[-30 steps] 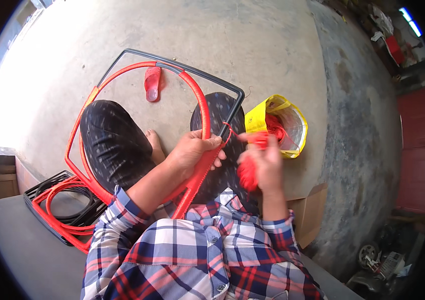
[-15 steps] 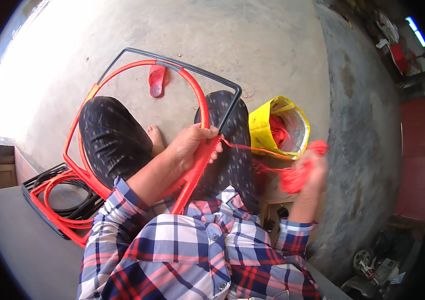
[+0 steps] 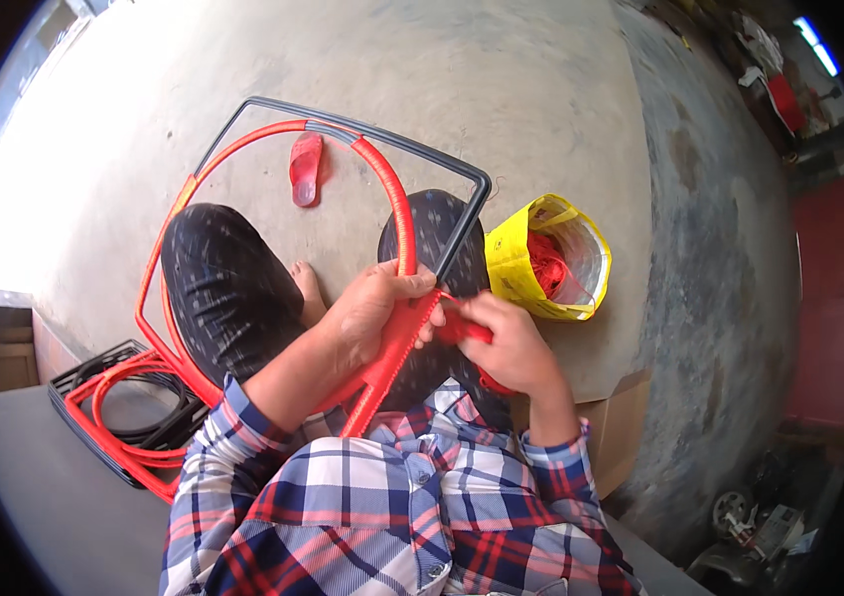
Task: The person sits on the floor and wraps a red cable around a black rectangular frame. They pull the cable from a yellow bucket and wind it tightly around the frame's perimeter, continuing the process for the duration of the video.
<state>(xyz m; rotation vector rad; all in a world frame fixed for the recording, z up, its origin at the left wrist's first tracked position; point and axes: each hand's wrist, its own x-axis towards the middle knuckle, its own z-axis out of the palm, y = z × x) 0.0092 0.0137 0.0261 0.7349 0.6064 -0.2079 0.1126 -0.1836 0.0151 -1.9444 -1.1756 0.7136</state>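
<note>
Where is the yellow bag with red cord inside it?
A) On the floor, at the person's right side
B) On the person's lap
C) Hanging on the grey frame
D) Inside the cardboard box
A: the yellow bag stands open on the concrete floor, to the right of the person's right hand and outside the grey frame.

A: How much of the red cord [image 3: 462,328] shows where the right hand [image 3: 506,343] has it?

B: Only a short bit. The fingers cover most of it, so I cannot tell how firm that grip is.

A: And the frame [image 3: 397,214]?

B: The left hand [image 3: 377,308] hides a stretch of it, and its near end runs under the plaid sleeve [image 3: 243,437].

A: The yellow bag [image 3: 541,263]?

B: A red tangle inside, too small to make out.

A: The far right?

B: Dark, bent by the lens, unreadable.
</note>
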